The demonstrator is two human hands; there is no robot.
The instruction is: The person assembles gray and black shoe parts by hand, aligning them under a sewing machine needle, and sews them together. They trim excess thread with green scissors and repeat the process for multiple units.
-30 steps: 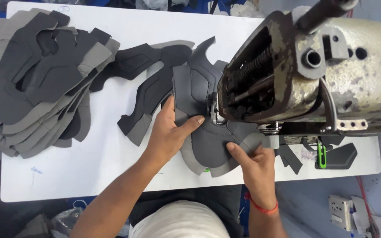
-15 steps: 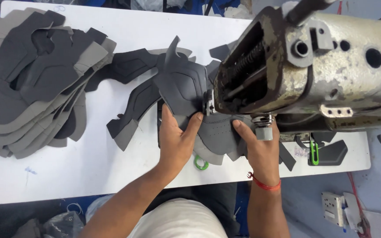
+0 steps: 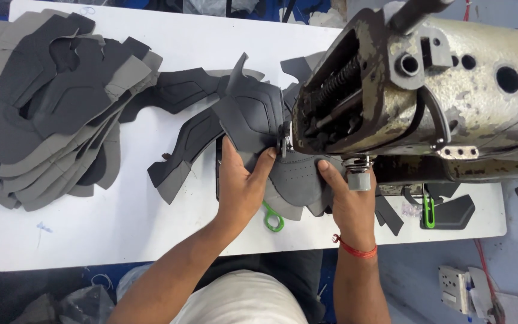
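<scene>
Flat grip, both hands pressing grey piece (seemingly)

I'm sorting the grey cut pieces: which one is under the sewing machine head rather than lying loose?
The dark grey piece pinned flat by the left hand and right hand at the sewing machine; the others lie stacked at the table's far left.

The left hand lies flat on a dark grey shoe-upper piece, fingers spread, at the needle of a worn sewing machine. The right hand presses a perforated grey panel just beside it, under the machine head. A stack of grey cut pieces fills the white tabletop's left end. Green thread snips lie near the front edge between the wrists.
</scene>
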